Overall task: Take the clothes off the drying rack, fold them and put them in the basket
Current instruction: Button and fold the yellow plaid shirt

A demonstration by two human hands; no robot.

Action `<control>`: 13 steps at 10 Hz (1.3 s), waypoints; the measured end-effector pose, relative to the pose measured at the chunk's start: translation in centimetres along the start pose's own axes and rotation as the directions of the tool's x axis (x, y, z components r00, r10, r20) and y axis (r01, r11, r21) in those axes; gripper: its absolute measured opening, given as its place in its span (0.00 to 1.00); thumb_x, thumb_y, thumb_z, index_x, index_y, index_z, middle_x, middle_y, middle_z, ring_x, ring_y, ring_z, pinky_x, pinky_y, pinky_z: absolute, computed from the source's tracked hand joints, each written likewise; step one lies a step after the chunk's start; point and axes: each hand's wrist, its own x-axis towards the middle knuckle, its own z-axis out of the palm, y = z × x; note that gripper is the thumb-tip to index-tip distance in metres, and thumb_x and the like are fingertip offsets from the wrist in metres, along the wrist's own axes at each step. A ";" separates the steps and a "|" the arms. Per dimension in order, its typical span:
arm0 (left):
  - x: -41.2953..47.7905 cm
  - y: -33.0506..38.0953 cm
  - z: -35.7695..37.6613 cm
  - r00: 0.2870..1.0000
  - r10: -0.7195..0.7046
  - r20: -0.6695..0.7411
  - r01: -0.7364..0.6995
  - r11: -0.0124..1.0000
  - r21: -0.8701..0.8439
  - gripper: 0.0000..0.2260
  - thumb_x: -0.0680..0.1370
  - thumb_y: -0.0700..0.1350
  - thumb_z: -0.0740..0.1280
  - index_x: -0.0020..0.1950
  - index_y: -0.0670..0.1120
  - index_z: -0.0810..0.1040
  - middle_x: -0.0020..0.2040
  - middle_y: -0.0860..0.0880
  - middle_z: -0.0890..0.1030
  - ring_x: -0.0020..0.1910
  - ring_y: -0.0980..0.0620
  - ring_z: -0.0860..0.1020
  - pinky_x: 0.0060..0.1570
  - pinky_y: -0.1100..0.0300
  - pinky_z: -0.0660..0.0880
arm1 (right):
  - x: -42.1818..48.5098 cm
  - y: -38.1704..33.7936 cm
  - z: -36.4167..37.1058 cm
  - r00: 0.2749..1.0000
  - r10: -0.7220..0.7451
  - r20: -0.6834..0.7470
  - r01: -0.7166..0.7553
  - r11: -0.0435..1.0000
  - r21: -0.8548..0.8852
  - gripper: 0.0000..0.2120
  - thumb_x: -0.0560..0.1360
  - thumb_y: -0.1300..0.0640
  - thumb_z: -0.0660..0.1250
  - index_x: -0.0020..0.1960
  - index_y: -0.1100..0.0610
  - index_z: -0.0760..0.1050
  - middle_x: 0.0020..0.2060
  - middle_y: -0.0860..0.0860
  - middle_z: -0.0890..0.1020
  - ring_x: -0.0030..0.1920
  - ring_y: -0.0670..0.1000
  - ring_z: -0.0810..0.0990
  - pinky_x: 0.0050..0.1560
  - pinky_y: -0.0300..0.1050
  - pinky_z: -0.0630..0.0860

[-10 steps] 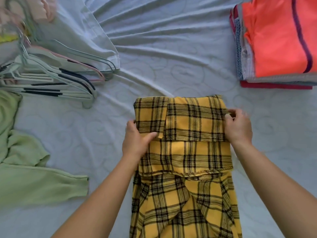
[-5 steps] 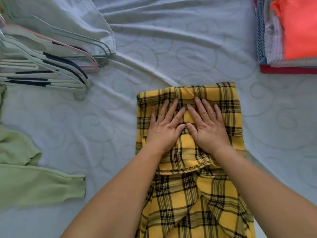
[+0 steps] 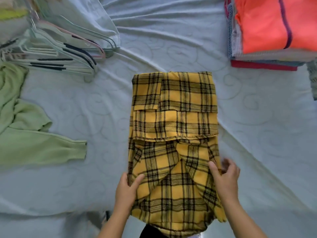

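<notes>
Yellow-and-black plaid woven garment [image 3: 173, 117]: lies lengthways on the pale patterned bed sheet [image 3: 171, 40]. Its far end is already turned back into a doubled band, and its near end is loose and droops over the bed's edge.
Left hand [image 3: 127, 188]: at the garment's near left edge, thumb on top and fingers tucked beneath, clamped on the cloth.
Right hand [image 3: 224, 176]: at the near right edge, thumb on the cloth. The fingers are blurred beside the edge, so I cannot tell whether they have closed on it.
Step in hand: folding, seemingly partway, with the near half being taken up for the next fold.
Next move: it likely needs a firm hold on both near edges, an even lift, and the near half laid squarely onto the doubled band. Soft cloth may sag in the middle.
Pale green knit garment [image 3: 34, 146]: left, unfolded, well apart.
Pile of pale plastic hangers [image 3: 65, 54]: far left.
Stack of folded clothes topped in orange [image 3: 265, 28]: far right.
Basket, drying rack: not in view.
</notes>
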 end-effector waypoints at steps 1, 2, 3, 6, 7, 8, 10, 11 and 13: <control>-1.1 -2.0 -0.5 0.988 -0.110 0.112 0.112 0.994 -0.018 0.36 0.61 0.61 0.75 0.63 0.43 0.73 0.56 0.46 0.80 0.54 0.46 0.78 0.57 0.47 0.75 | -2.2 2.6 -1.0 0.962 0.132 0.241 -0.143 0.989 0.030 0.22 0.72 0.54 0.70 0.63 0.59 0.70 0.55 0.55 0.78 0.53 0.54 0.76 0.55 0.48 0.73; -3.6 -2.3 -2.2 0.935 -0.152 0.320 0.176 0.983 -0.049 0.32 0.58 0.51 0.81 0.57 0.40 0.76 0.46 0.45 0.84 0.45 0.47 0.81 0.46 0.55 0.76 | -3.7 3.5 -2.5 0.858 0.219 0.464 -0.246 0.969 -0.002 0.14 0.72 0.59 0.70 0.56 0.64 0.77 0.46 0.57 0.84 0.46 0.56 0.82 0.53 0.54 0.78; -5.5 -1.1 -4.4 0.862 -0.062 0.504 0.162 0.974 -0.156 0.43 0.42 0.55 0.83 0.52 0.37 0.78 0.42 0.42 0.84 0.38 0.47 0.82 0.35 0.60 0.77 | -4.5 1.3 -5.3 0.724 0.277 0.632 -0.407 0.911 0.068 0.11 0.73 0.63 0.68 0.53 0.67 0.77 0.43 0.61 0.84 0.45 0.60 0.82 0.51 0.53 0.78; 0.5 17.3 -5.6 0.812 0.260 0.522 0.167 0.754 -0.635 0.18 0.59 0.54 0.79 0.41 0.43 0.85 0.41 0.44 0.84 0.40 0.49 0.83 0.38 0.56 0.81 | 3.6 -13.9 -5.5 0.682 -0.104 0.723 -0.527 0.615 0.586 0.25 0.51 0.49 0.80 0.44 0.61 0.84 0.41 0.58 0.85 0.41 0.53 0.85 0.36 0.48 0.81; 5.9 22.3 -4.7 0.895 0.227 0.383 0.153 0.651 -0.743 0.26 0.78 0.61 0.54 0.50 0.39 0.79 0.46 0.43 0.83 0.45 0.48 0.82 0.44 0.55 0.80 | 9.3 -17.2 -3.9 0.824 0.061 0.563 -0.530 0.436 0.728 0.31 0.76 0.41 0.60 0.66 0.66 0.68 0.59 0.61 0.78 0.57 0.57 0.79 0.55 0.52 0.78; 9.1 22.2 -3.5 0.966 0.160 0.203 0.028 0.716 -0.698 0.21 0.80 0.56 0.55 0.57 0.38 0.70 0.50 0.43 0.79 0.48 0.49 0.79 0.48 0.56 0.79 | 11.4 -17.2 -2.4 0.927 0.079 0.366 -0.350 0.530 0.772 0.27 0.81 0.46 0.48 0.74 0.63 0.55 0.69 0.58 0.68 0.69 0.55 0.68 0.66 0.46 0.67; 10.7 17.0 -2.1 0.948 0.280 -0.150 -0.271 0.960 0.076 0.21 0.74 0.48 0.69 0.63 0.42 0.69 0.60 0.44 0.72 0.60 0.48 0.71 0.55 0.59 0.68 | 9.6 -12.6 -0.6 0.996 -0.077 -0.054 0.085 0.982 0.166 0.22 0.76 0.57 0.65 0.68 0.57 0.65 0.65 0.56 0.69 0.59 0.49 0.70 0.62 0.51 0.71; 11.7 19.0 -1.9 0.845 0.509 -0.162 -0.463 0.849 0.255 0.31 0.72 0.50 0.71 0.71 0.43 0.63 0.68 0.44 0.66 0.68 0.47 0.64 0.65 0.54 0.63 | 11.2 -14.1 0.0 0.963 -0.265 -0.050 0.264 0.964 -0.025 0.32 0.72 0.59 0.71 0.72 0.56 0.61 0.66 0.57 0.64 0.60 0.51 0.67 0.64 0.51 0.68; 15.3 27.1 -0.7 0.649 0.736 0.193 -0.684 0.453 0.572 0.17 0.72 0.51 0.71 0.58 0.49 0.77 0.53 0.51 0.79 0.59 0.48 0.74 0.66 0.47 0.58 | 17.9 -19.6 -1.0 0.808 -0.568 0.159 0.587 0.751 -0.303 0.11 0.67 0.64 0.73 0.49 0.55 0.79 0.53 0.56 0.78 0.58 0.58 0.72 0.60 0.52 0.65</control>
